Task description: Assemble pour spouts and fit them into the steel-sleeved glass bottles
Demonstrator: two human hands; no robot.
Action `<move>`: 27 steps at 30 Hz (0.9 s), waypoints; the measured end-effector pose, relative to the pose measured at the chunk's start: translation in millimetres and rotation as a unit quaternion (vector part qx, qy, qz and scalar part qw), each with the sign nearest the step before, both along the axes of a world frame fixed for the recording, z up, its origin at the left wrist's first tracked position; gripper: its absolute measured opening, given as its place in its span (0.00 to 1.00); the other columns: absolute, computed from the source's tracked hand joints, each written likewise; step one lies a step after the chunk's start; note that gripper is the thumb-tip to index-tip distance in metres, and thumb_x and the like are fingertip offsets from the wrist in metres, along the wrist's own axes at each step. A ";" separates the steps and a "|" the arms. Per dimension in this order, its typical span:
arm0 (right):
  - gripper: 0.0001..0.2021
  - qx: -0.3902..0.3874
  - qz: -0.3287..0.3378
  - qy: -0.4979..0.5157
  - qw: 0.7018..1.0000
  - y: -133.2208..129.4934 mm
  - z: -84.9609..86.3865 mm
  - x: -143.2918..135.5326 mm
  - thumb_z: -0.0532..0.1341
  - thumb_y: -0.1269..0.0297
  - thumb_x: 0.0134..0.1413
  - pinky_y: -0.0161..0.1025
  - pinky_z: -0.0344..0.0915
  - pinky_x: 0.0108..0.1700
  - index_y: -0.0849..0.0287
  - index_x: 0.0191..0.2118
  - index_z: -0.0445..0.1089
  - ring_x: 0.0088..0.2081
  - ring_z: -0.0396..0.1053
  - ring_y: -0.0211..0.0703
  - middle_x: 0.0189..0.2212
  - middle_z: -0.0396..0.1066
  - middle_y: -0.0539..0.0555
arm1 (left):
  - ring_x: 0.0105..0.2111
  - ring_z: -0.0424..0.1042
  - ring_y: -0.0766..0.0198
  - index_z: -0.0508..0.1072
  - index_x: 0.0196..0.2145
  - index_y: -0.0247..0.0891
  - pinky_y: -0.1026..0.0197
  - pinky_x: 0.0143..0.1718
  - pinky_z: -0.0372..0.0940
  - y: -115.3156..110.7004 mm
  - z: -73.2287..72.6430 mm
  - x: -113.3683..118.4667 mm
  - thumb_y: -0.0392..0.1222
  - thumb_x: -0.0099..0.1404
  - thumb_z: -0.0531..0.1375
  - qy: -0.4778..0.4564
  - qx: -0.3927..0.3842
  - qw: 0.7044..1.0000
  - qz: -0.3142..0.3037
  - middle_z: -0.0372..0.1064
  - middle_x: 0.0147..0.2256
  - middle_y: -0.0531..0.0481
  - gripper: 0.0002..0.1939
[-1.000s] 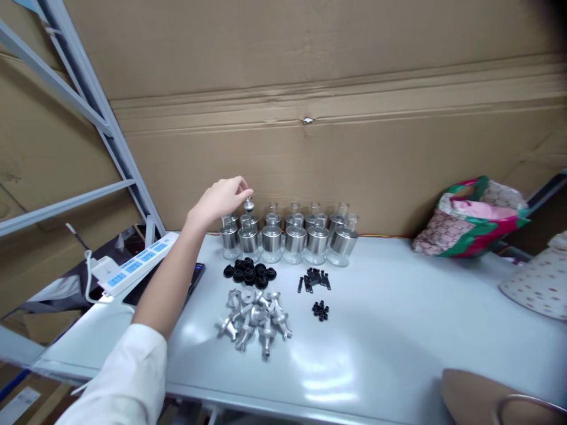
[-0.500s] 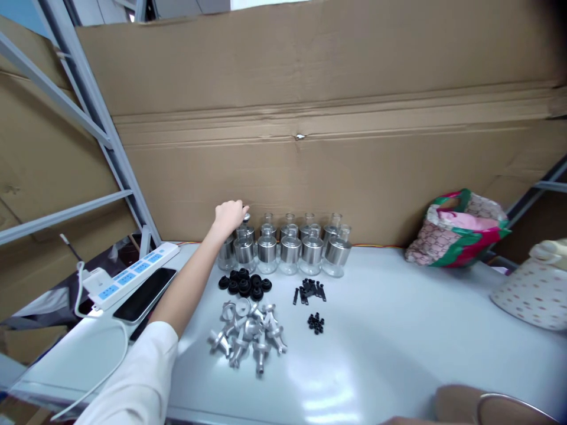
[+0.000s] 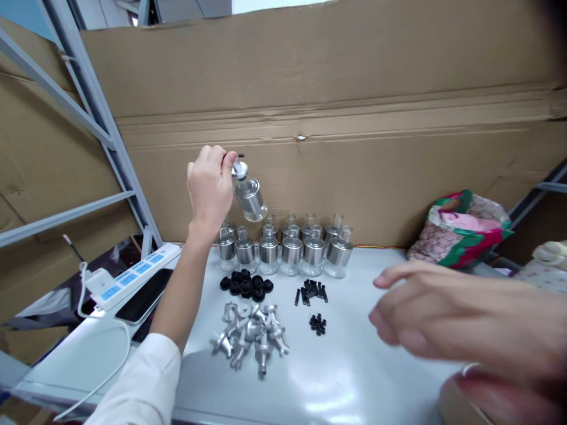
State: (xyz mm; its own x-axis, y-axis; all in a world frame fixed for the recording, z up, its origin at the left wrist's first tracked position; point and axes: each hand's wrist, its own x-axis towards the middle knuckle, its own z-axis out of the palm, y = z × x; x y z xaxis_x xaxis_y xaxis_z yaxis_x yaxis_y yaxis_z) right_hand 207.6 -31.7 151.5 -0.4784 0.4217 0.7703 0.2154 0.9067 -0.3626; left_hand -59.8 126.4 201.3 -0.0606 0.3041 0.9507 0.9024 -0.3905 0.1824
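Left hand [image 3: 211,186] pinches a bottle [image 3: 250,200] up top near the worktop's back edge [image 3: 381,252]; I'd support below. Right hand [image 3: 443,313]: can't tell.

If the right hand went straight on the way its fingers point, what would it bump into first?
Probably the loose cluster of small, black, stick-like pieces on the pale grey, glossy table. The right hand seems raised, though, so it might pass over them; depth is unclear.

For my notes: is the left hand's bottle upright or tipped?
Tipped; the bottle leans, its base right of its silver top.
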 end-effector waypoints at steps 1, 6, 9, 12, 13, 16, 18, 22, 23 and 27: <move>0.12 -0.009 0.001 -0.026 1.000 5.9 7.6 -0.5 0.61 0.67 0.55 0.45 0.69 0.48 0.48 0.45 0.73 0.36 0.73 0.45 0.32 0.76 0.51 | 0.35 0.67 0.61 0.65 0.29 0.40 0.58 0.38 0.55 -14.4 0.0 2.5 0.47 0.71 0.47 -0.006 0.018 1.000 -0.018 0.66 0.32 0.50 0.16; 0.17 -0.117 -0.003 0.086 0.989 35.5 6.6 -24.5 0.57 0.64 0.60 0.42 0.65 0.52 0.45 0.54 0.64 0.52 0.67 0.44 0.50 0.69 0.52 | 0.27 0.62 0.66 0.64 0.25 0.39 0.60 0.35 0.52 -68.6 -20.8 22.7 0.42 0.69 0.50 0.075 -0.017 0.992 -0.097 0.62 0.25 0.55 0.14; 0.23 -0.270 0.001 0.145 0.952 48.0 -18.5 -45.8 0.60 0.56 0.56 0.44 0.63 0.55 0.46 0.57 0.58 0.57 0.60 0.45 0.56 0.63 0.53 | 0.25 0.60 0.68 0.63 0.25 0.38 0.61 0.34 0.52 -83.5 -34.6 36.5 0.41 0.70 0.49 0.137 -0.085 0.971 -0.178 0.62 0.24 0.56 0.16; 0.23 -0.368 0.025 0.149 0.917 51.5 -40.5 -63.2 0.60 0.50 0.54 0.47 0.62 0.55 0.49 0.54 0.61 0.54 0.63 0.46 0.53 0.64 0.55 | 0.24 0.59 0.69 0.64 0.26 0.38 0.60 0.34 0.52 -91.2 -43.3 46.2 0.43 0.71 0.47 0.159 -0.089 0.957 -0.225 0.63 0.25 0.56 0.16; 0.21 -0.384 0.051 0.158 0.908 51.1 -45.2 -67.9 0.59 0.48 0.55 0.47 0.63 0.54 0.51 0.51 0.63 0.51 0.65 0.46 0.50 0.67 0.55 | 0.24 0.59 0.69 0.64 0.27 0.38 0.60 0.34 0.52 -92.1 -45.4 47.9 0.43 0.71 0.47 0.163 -0.083 0.955 -0.234 0.63 0.25 0.56 0.16; 0.18 -0.413 0.118 0.226 0.874 48.6 -52.6 -78.5 0.59 0.47 0.53 0.43 0.66 0.47 0.52 0.44 0.64 0.43 0.69 0.44 0.39 0.71 0.53 | 0.26 0.60 0.68 0.65 0.28 0.39 0.59 0.35 0.53 -87.8 -49.8 48.2 0.46 0.71 0.47 0.160 -0.069 0.944 -0.280 0.64 0.25 0.54 0.16; 0.17 -0.432 0.136 0.260 0.853 47.9 -54.6 -82.5 0.61 0.48 0.52 0.40 0.67 0.42 0.53 0.41 0.64 0.39 0.69 0.43 0.35 0.70 0.52 | 0.28 0.62 0.67 0.65 0.28 0.38 0.59 0.35 0.56 -79.7 -51.9 45.3 0.49 0.71 0.46 0.151 -0.093 0.921 -0.347 0.64 0.26 0.53 0.18; 0.15 -0.440 0.168 0.277 0.838 49.8 -56.6 -84.7 0.62 0.49 0.52 0.37 0.65 0.35 0.55 0.36 0.64 0.31 0.66 0.39 0.29 0.66 0.49 | 0.28 0.66 0.68 0.65 0.32 0.37 0.65 0.28 0.61 -64.8 -54.4 40.3 0.56 0.68 0.49 0.098 -0.267 0.827 -0.485 0.65 0.32 0.50 0.19; 0.15 -0.438 0.172 0.277 0.838 50.4 -56.8 -84.4 0.62 0.48 0.52 0.37 0.64 0.33 0.55 0.35 0.64 0.29 0.64 0.38 0.27 0.64 0.49 | 0.27 0.66 0.69 0.66 0.35 0.37 0.66 0.26 0.62 -63.5 -54.8 40.2 0.57 0.67 0.50 0.084 -0.311 0.800 -0.505 0.65 0.34 0.50 0.19; 0.16 -0.409 0.146 0.273 0.858 52.2 -58.0 -81.5 0.61 0.47 0.51 0.36 0.60 0.28 0.54 0.35 0.64 0.26 0.61 0.38 0.23 0.62 0.48 | 0.22 0.69 0.72 0.66 0.42 0.37 0.68 0.22 0.64 -66.0 -57.3 44.4 0.57 0.66 0.51 0.035 -0.434 0.700 -0.566 0.68 0.38 0.47 0.20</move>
State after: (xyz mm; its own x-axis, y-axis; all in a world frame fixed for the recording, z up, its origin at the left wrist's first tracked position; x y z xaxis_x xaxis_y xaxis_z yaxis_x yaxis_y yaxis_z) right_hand 126.1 20.5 93.5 -0.3176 0.8522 0.4159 -0.3819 0.2865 -0.8787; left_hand -15.4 60.4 144.0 0.7244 0.5835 0.3671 0.1223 -0.6329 0.7645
